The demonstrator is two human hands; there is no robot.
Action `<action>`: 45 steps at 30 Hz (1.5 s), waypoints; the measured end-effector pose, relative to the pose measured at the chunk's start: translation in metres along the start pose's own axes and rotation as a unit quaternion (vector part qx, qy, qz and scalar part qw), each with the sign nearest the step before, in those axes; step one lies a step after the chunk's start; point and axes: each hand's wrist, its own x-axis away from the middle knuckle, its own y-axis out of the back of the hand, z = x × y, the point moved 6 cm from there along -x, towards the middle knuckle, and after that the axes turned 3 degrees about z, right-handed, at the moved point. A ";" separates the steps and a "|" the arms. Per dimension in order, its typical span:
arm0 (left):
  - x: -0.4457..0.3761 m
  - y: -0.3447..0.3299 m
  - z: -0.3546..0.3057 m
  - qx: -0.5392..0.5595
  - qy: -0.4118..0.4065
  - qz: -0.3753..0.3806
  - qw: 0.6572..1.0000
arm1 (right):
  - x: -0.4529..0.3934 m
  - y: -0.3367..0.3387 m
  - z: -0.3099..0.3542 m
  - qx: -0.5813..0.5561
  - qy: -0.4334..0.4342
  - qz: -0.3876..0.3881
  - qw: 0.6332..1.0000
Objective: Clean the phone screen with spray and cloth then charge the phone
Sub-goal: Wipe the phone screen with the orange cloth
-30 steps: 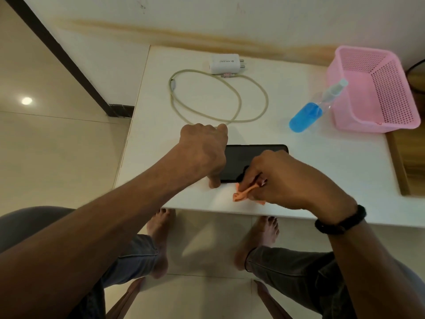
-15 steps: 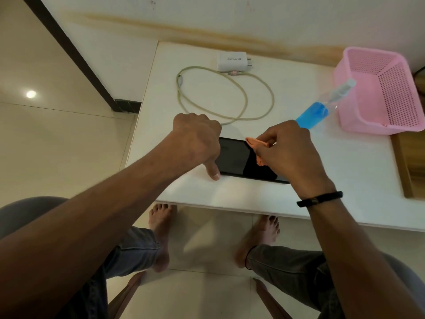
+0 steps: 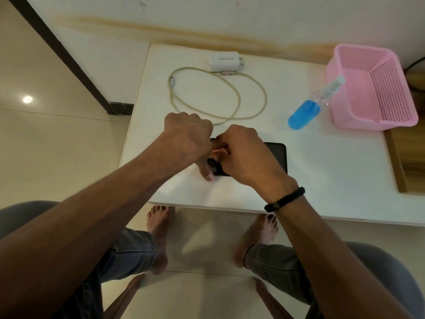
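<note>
A black phone [image 3: 278,155] lies flat on the white table [image 3: 322,176], mostly covered by both hands. My left hand [image 3: 188,139] grips the phone's left end, thumb pressed at its near edge. My right hand [image 3: 243,153] is closed on a small orange cloth [image 3: 218,153] and presses it on the left part of the screen. A spray bottle [image 3: 308,111] with blue liquid lies on its side to the right. A white charger plug [image 3: 224,61] with a coiled beige cable [image 3: 230,97] rests at the back.
A pink plastic basket [image 3: 372,88] stands at the back right, touching the spray bottle's nozzle. A wooden surface [image 3: 409,153] adjoins the table on the right. The wall runs behind. My legs and bare feet show under the table's near edge.
My right hand has carried the cloth from the phone's near edge up and then leftward across the screen, close to my left hand. My left hand stays on the phone's left end.
</note>
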 end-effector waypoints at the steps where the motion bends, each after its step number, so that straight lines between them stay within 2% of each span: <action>1: -0.001 0.000 0.000 0.002 0.001 0.001 1.000 | 0.001 -0.001 0.002 -0.001 0.005 0.011 1.000; 4: -0.001 -0.002 -0.001 0.006 -0.019 0.002 1.000 | 0.003 -0.002 0.005 0.014 0.019 0.028 0.999; 10: -0.003 -0.004 -0.012 0.028 -0.110 -0.036 0.993 | 0.008 -0.002 0.009 0.022 0.044 0.031 0.998; 18: 0.001 -0.007 -0.015 -0.011 -0.101 -0.046 0.994 | 0.010 -0.002 0.001 0.068 0.011 0.059 0.996; 26: 0.005 -0.006 -0.016 -0.022 -0.079 -0.025 0.996 | 0.034 0.017 -0.033 0.112 -0.081 0.117 0.983; 32: 0.005 -0.007 -0.018 -0.022 -0.077 -0.015 0.997 | 0.059 0.043 -0.107 0.138 -0.220 0.128 0.957; 35: 0.001 -0.008 -0.015 -0.008 -0.084 -0.009 0.996 | 0.062 0.056 -0.120 0.062 -0.236 0.099 0.965; 38: -0.005 -0.009 -0.009 0.029 -0.098 0.018 0.995 | 0.058 0.064 -0.104 -0.095 -0.177 0.024 0.979; 40: -0.007 -0.006 -0.003 0.063 -0.099 0.036 0.992 | 0.055 0.066 -0.094 -0.203 -0.125 -0.019 0.971; 42: -0.006 0.003 0.001 0.117 -0.103 0.031 0.987 | 0.053 0.069 -0.087 -0.308 -0.082 -0.045 0.947; 45: 0.000 0.024 0.001 0.258 -0.139 -0.006 0.956 | 0.049 0.067 -0.082 -0.490 -0.056 -0.030 0.869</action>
